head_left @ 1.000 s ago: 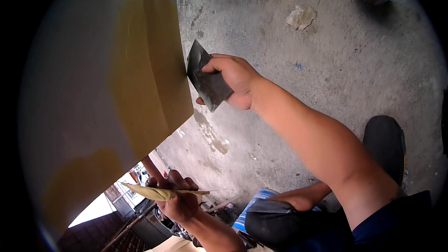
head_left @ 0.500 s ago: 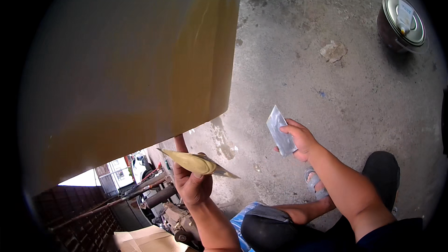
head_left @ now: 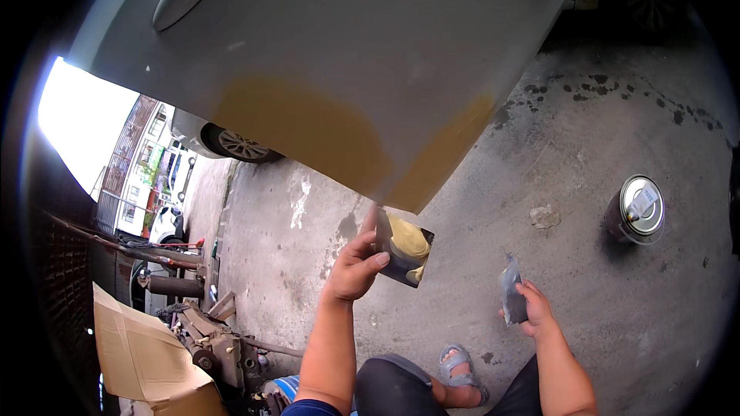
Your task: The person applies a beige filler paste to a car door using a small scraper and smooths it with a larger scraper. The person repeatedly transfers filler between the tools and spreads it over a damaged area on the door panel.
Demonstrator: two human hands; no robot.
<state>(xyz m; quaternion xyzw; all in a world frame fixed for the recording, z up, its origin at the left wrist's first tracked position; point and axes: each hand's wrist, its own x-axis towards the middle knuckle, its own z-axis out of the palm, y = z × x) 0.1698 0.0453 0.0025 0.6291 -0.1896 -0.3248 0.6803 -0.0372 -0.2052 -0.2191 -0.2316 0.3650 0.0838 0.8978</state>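
My left hand, just below the bottom corner of a silver car door with yellowish patches, grips a dark square plate carrying a mound of yellow putty. One finger reaches up toward the door's edge; whether it touches is unclear. My right hand, lower and to the right, holds a thin metal spreader over the concrete floor, apart from the door.
A lidded can with a tube on it stands at right, near a small pale lump. Cardboard and metal equipment lie lower left; car wheels show beyond the door. My sandalled foot is below.
My right hand with the spreader has moved down and away from the door. The view has widened, showing more of the car. The putty plate in my left hand now faces more toward the camera.
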